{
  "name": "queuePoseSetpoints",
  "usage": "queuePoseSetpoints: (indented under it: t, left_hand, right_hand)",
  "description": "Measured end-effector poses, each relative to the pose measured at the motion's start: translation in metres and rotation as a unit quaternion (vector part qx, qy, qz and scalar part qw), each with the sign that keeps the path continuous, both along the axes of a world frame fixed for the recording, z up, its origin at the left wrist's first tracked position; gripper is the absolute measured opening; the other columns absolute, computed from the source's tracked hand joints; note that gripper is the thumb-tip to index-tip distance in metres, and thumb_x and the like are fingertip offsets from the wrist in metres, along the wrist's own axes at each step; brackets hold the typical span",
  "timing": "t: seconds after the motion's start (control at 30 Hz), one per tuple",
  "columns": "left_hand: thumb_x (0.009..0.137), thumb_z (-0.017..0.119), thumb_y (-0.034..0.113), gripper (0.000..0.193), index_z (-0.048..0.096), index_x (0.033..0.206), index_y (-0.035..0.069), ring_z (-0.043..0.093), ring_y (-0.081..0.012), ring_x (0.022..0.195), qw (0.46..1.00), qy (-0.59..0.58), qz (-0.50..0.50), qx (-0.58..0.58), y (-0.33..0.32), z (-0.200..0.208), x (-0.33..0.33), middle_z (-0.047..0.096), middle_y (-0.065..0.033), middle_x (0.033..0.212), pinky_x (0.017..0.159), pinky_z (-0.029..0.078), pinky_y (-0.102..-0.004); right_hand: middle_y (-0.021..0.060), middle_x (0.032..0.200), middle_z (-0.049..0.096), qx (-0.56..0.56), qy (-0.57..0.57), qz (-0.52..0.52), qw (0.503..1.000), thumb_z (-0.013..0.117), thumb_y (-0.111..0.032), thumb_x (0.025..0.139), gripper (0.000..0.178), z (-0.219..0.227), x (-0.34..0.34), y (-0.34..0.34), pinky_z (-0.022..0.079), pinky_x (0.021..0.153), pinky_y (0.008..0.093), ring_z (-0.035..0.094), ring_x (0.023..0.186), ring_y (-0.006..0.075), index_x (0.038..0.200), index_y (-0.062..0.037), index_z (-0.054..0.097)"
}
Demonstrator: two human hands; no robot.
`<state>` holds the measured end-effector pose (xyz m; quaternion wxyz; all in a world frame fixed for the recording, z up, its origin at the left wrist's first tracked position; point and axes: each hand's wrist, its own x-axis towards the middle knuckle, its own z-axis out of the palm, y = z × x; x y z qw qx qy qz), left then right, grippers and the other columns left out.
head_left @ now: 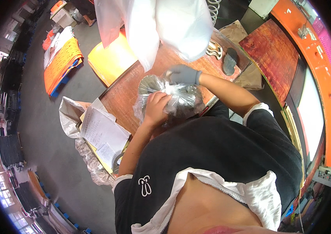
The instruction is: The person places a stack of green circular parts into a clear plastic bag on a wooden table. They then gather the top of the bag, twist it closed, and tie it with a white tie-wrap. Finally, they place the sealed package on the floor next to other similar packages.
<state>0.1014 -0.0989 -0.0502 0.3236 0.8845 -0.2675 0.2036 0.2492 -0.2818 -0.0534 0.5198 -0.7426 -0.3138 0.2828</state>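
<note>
A clear plastic bag [187, 102] with dark contents sits on the reddish wooden table [120, 99], close against my body. My bare left hand [157, 107] has its fingers curled on the bag's near left side, by the bunched plastic. In a grey glove, my right hand [181, 75] closes on the bag's gathered upper part. What lies inside the bag shows only as dark, rounded shapes. Beyond my right hand lie a dark grey sole-shaped piece [230, 61] and a curved, pale-edged cutting die [214, 49].
Large translucent plastic bags [181, 29] hang over the table's far side. Written papers [103, 130] lie at the left, beside a white sack [70, 117]. Yellow sheets [111, 56] and an orange stack [64, 62] stand beyond. An orange machine frame [327, 85] curves along the right.
</note>
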Motion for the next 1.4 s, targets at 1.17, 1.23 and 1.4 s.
queuePoseSetpoints:
  t: [1.17,1.23,1.4]
  left_hand:
    - [0.060,0.068,0.024,0.035,0.060,0.088,0.005,0.056,-0.0387,0.087,0.924,0.308,0.065,0.216,-0.028,0.040,0.061,0.061,-0.0216,0.084,0.082,0.042,-0.0443]
    - [0.060,0.067,0.026,0.033,0.060,0.084,0.005,0.057,-0.0372,0.082,0.918,0.291,0.058,0.264,-0.029,0.047,0.061,0.062,-0.0190,0.080,0.076,0.043,-0.0459]
    - [0.059,0.066,0.022,0.029,0.059,0.079,0.003,0.057,-0.0337,0.072,0.908,0.346,0.055,0.231,-0.030,0.042,0.066,0.060,-0.0162,0.074,0.065,0.044,-0.0408]
  right_hand:
    - [0.0111,0.110,0.057,0.586,0.440,-0.050,0.679,0.043,-0.054,0.088,0.059,0.059,-0.131,-0.162,0.045,0.083,0.0388,0.058,0.089,0.0244,0.124,-0.0067,0.047]
    - [0.0113,0.111,0.057,0.576,0.453,-0.090,0.674,0.046,-0.051,0.087,0.057,0.052,-0.125,-0.170,0.046,0.082,0.0384,0.058,0.090,0.0242,0.125,-0.0084,0.046]
    - [0.0109,0.110,0.056,0.356,0.440,-0.255,0.784,0.057,-0.040,0.085,0.051,0.011,-0.109,-0.180,0.048,0.074,0.0336,0.058,0.088,0.0216,0.123,-0.0080,0.048]
